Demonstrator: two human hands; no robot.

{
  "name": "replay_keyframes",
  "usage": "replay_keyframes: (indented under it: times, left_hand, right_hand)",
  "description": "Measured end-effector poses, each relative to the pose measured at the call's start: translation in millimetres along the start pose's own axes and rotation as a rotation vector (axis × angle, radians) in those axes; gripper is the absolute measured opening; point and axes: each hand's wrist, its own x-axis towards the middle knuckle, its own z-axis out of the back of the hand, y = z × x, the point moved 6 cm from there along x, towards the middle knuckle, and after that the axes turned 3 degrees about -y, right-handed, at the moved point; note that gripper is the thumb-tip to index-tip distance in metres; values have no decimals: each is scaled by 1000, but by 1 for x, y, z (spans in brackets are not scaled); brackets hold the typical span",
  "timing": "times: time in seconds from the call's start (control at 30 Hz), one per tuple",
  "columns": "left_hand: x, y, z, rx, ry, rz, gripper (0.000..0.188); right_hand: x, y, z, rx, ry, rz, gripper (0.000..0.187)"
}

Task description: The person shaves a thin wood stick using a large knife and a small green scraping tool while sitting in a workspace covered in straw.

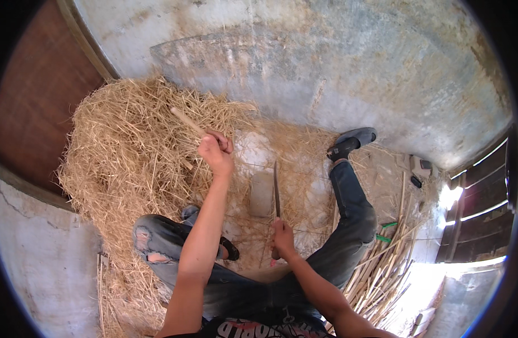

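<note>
My left hand (217, 153) is closed round a short, pale wooden stick (187, 120), raised in front of the straw pile. The stick's free end points up and to the left. Lower down, between my knees, my right hand (282, 239) grips the handle of a long knife (277, 191). Its narrow dark blade points away from me, toward the wall. Beside the blade, on its left, a flat rectangular block (261, 194) lies on the straw-strewn ground. The stick and the knife are well apart.
A big heap of straw (129, 141) fills the left side. Long thin sticks (377, 270) with green ties lie at the right. A weathered wall (326, 67) stands ahead, and a brown door (45, 101) at the far left. My sandalled foot (352, 142) rests near the wall.
</note>
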Motion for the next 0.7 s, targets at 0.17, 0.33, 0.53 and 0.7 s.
replay_keyframes:
  times: [0.17,0.33,0.53,0.7]
  left_hand:
    - [-18,-7,-4,147,-166,-106,53]
    - [-13,-39,-32,343,-114,-249,50]
    - [-15,-12,-36,308,-83,-126,49]
    - [-15,-15,-35,310,-108,-140,49]
  right_hand:
    - [-10,77,6,13,-3,87,40]
    - [-48,140,-14,130,74,288,39]
    - [-8,3,3,-206,183,-119,41]
    - [-4,63,3,-50,135,-92,41]
